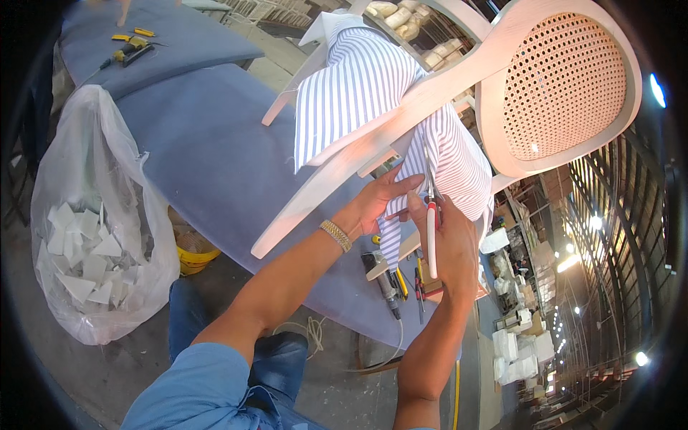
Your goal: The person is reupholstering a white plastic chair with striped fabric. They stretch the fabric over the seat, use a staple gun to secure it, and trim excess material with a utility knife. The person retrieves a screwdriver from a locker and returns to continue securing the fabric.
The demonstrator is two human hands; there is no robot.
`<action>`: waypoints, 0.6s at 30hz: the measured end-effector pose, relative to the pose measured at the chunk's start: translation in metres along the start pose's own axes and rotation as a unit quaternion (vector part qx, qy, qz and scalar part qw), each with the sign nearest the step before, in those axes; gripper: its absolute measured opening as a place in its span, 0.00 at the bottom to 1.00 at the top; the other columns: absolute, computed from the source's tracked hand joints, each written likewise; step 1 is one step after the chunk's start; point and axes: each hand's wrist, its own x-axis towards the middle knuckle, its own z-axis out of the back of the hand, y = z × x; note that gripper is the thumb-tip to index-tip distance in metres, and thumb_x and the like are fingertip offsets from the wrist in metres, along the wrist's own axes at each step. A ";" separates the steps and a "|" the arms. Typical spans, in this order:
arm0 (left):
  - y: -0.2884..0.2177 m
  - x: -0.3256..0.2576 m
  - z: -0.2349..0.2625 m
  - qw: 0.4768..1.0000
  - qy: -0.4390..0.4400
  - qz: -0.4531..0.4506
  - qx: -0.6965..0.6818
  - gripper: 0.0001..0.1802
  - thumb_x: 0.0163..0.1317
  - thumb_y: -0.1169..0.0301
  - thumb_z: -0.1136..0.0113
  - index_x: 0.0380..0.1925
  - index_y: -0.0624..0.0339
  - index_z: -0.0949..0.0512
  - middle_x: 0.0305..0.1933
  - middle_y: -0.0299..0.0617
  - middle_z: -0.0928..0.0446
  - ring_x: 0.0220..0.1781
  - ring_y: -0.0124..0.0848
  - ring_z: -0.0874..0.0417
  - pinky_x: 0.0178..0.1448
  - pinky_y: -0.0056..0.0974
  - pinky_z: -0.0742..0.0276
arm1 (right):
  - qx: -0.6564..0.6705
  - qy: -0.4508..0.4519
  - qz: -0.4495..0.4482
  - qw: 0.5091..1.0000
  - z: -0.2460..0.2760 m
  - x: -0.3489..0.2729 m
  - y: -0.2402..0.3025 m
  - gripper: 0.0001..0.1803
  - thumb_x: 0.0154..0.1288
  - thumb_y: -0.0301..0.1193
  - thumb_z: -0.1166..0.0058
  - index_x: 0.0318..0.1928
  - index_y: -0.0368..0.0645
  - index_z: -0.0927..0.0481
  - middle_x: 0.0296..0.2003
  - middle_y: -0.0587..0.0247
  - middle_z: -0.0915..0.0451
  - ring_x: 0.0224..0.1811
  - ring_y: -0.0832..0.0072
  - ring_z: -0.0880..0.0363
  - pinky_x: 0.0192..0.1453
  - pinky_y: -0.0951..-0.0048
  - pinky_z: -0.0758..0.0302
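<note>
A pale wooden chair lies tipped over on the table, its cane backrest up at the right. Blue-and-white striped fabric covers its seat, with loose edges hanging. My left hand pinches a hanging strip of this fabric, just below the chair's rail. Close beside it, my right hand is closed around scissors with red and white handles. Their blades point up along the fabric's edge; whether they are apart I cannot tell.
The table has a grey-blue padded top. Under my hands lie a corded power tool and yellow-handled tools. A clear bag of white scraps hangs at the left beside a yellow bucket. More tools lie far left.
</note>
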 end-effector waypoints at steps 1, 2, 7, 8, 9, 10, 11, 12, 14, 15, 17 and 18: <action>0.002 -0.001 0.002 1.000 0.024 -0.006 0.001 0.46 0.70 0.64 0.34 0.81 0.45 0.51 0.72 0.38 0.31 0.45 0.26 0.17 0.26 0.31 0.26 | -0.015 -0.001 -0.006 1.000 0.001 0.000 -0.002 0.30 0.71 0.54 0.42 0.39 0.34 0.22 0.32 0.36 0.19 0.39 0.37 0.18 0.44 0.44 0.27; 0.003 0.000 0.003 0.999 0.030 0.013 0.009 0.44 0.70 0.65 0.35 0.80 0.47 0.49 0.71 0.38 0.30 0.46 0.25 0.18 0.28 0.32 0.26 | -0.030 -0.002 -0.012 0.999 0.001 0.000 -0.004 0.29 0.71 0.53 0.41 0.39 0.34 0.22 0.32 0.36 0.19 0.39 0.37 0.18 0.44 0.44 0.26; 0.009 -0.003 -0.001 0.999 0.011 -0.027 0.021 0.40 0.70 0.67 0.38 0.78 0.51 0.46 0.66 0.36 0.28 0.48 0.24 0.19 0.29 0.33 0.26 | -0.037 -0.059 0.049 0.996 -0.011 0.008 -0.004 0.22 0.69 0.44 0.41 0.40 0.33 0.21 0.34 0.35 0.18 0.41 0.38 0.18 0.45 0.45 0.26; 0.010 -0.004 -0.001 1.000 -0.001 -0.024 0.020 0.40 0.70 0.68 0.38 0.78 0.52 0.46 0.66 0.37 0.28 0.49 0.24 0.19 0.29 0.34 0.26 | -0.041 -0.051 0.043 0.997 -0.011 0.008 -0.004 0.21 0.69 0.43 0.41 0.41 0.33 0.21 0.34 0.36 0.18 0.41 0.38 0.18 0.46 0.45 0.26; 0.010 -0.003 0.000 0.999 0.018 -0.022 0.022 0.40 0.69 0.68 0.38 0.78 0.52 0.46 0.67 0.37 0.28 0.49 0.24 0.19 0.29 0.34 0.26 | -0.049 -0.050 0.040 0.997 -0.010 0.008 -0.003 0.22 0.69 0.43 0.41 0.41 0.32 0.21 0.34 0.36 0.18 0.42 0.38 0.18 0.46 0.45 0.26; 0.009 -0.001 0.001 0.999 0.036 -0.019 0.024 0.40 0.69 0.68 0.38 0.77 0.52 0.45 0.67 0.36 0.28 0.50 0.24 0.19 0.29 0.34 0.26 | -0.056 -0.050 0.037 0.996 -0.009 0.009 -0.003 0.22 0.69 0.44 0.41 0.41 0.32 0.21 0.34 0.36 0.18 0.42 0.38 0.18 0.46 0.45 0.26; 0.009 0.000 0.001 0.999 0.042 -0.017 0.026 0.39 0.70 0.68 0.38 0.76 0.52 0.44 0.66 0.36 0.28 0.50 0.24 0.19 0.29 0.34 0.26 | -0.064 -0.049 0.034 0.996 -0.008 0.010 -0.002 0.23 0.69 0.45 0.40 0.42 0.32 0.21 0.35 0.36 0.18 0.42 0.38 0.18 0.46 0.45 0.25; 0.009 0.001 0.002 0.998 0.048 -0.014 0.029 0.37 0.70 0.67 0.38 0.76 0.52 0.43 0.65 0.36 0.28 0.50 0.24 0.20 0.29 0.34 0.26 | -0.067 -0.052 0.036 0.996 -0.007 0.010 -0.001 0.24 0.69 0.46 0.40 0.41 0.32 0.21 0.35 0.36 0.18 0.42 0.39 0.18 0.46 0.45 0.25; 0.011 0.002 0.001 0.999 0.030 -0.001 0.023 0.33 0.71 0.66 0.39 0.73 0.52 0.39 0.61 0.34 0.25 0.50 0.23 0.20 0.29 0.34 0.26 | -0.075 -0.053 0.040 0.995 -0.005 0.012 0.000 0.25 0.69 0.48 0.40 0.41 0.32 0.21 0.35 0.37 0.18 0.42 0.39 0.17 0.46 0.45 0.25; 0.013 0.003 0.001 0.998 0.039 -0.019 0.039 0.30 0.72 0.66 0.39 0.71 0.52 0.37 0.58 0.34 0.24 0.50 0.23 0.20 0.29 0.34 0.27 | -0.088 -0.043 0.032 0.995 -0.003 0.014 0.000 0.26 0.68 0.49 0.40 0.40 0.32 0.21 0.35 0.37 0.18 0.42 0.39 0.17 0.46 0.45 0.25; 0.016 0.005 0.000 0.997 0.048 -0.039 0.054 0.25 0.73 0.65 0.40 0.67 0.52 0.33 0.54 0.33 0.22 0.50 0.23 0.20 0.29 0.34 0.26 | -0.108 -0.023 0.022 0.994 0.000 0.020 -0.001 0.27 0.68 0.51 0.40 0.40 0.33 0.21 0.35 0.37 0.18 0.42 0.39 0.17 0.46 0.45 0.25; 0.017 0.007 -0.001 0.996 0.059 -0.041 0.052 0.23 0.74 0.64 0.40 0.65 0.53 0.31 0.52 0.33 0.21 0.50 0.23 0.20 0.29 0.34 0.26 | -0.113 -0.044 0.028 0.992 -0.003 0.025 -0.001 0.27 0.68 0.51 0.41 0.37 0.34 0.21 0.33 0.37 0.18 0.41 0.39 0.17 0.46 0.45 0.25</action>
